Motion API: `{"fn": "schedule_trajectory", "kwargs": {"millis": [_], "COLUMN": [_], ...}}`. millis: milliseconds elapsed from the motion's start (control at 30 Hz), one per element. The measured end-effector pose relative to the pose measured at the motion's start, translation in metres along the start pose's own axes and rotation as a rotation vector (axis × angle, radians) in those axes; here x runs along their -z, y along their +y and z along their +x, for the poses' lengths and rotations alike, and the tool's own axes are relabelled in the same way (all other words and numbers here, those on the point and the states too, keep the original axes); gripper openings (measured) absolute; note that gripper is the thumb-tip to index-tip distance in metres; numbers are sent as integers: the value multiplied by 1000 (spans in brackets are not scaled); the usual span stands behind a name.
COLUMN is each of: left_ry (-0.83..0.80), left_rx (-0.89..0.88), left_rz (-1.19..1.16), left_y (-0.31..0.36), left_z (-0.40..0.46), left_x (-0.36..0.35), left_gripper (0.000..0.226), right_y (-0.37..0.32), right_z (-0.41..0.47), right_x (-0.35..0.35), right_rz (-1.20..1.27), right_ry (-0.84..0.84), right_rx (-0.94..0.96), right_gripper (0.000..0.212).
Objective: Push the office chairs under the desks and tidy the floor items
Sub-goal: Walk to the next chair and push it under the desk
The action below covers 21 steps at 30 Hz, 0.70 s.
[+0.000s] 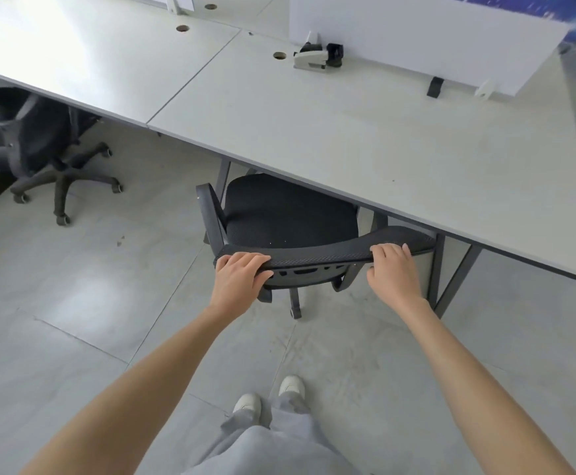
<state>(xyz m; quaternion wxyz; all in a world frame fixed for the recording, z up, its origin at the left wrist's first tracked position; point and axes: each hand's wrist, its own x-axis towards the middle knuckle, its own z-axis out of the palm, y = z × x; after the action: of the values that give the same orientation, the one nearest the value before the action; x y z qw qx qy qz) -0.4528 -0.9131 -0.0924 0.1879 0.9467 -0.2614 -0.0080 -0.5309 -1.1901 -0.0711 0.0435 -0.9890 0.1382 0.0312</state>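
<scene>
A black mesh office chair (290, 217) stands in front of me with the front of its seat under the grey desk (365, 138). My left hand (240, 274) grips the left end of the backrest's top edge. My right hand (391, 269) grips the same edge further right. A second black office chair (36, 145) stands at the far left, partly under the neighbouring desk (84, 53), its wheeled base out on the floor.
A white divider panel (434, 39) stands along the desk's back edge, with a white and black clamp (317, 56) beside a cable hole. Dark desk legs (458, 272) rise just right of the chair. My feet in white shoes (269, 399) stand on grey floor tiles.
</scene>
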Motion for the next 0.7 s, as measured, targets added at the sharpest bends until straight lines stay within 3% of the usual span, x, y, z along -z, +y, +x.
{"fn": "schedule_trajectory", "kwargs": {"millis": [367, 700], "left_ry": [-22, -182], "left_rx": [-177, -308], "left_rz": [104, 32], "left_y": [-25, -58], "left_z": [-46, 1], "left_x": [14, 36], "left_gripper": [52, 35], "right_y": [-24, -58], "right_z": [-96, -117], "right_x": [-26, -30], "right_rz": [-27, 20], "right_ry": [213, 242], "right_rx": [-41, -117], "right_gripper": [25, 30]}}
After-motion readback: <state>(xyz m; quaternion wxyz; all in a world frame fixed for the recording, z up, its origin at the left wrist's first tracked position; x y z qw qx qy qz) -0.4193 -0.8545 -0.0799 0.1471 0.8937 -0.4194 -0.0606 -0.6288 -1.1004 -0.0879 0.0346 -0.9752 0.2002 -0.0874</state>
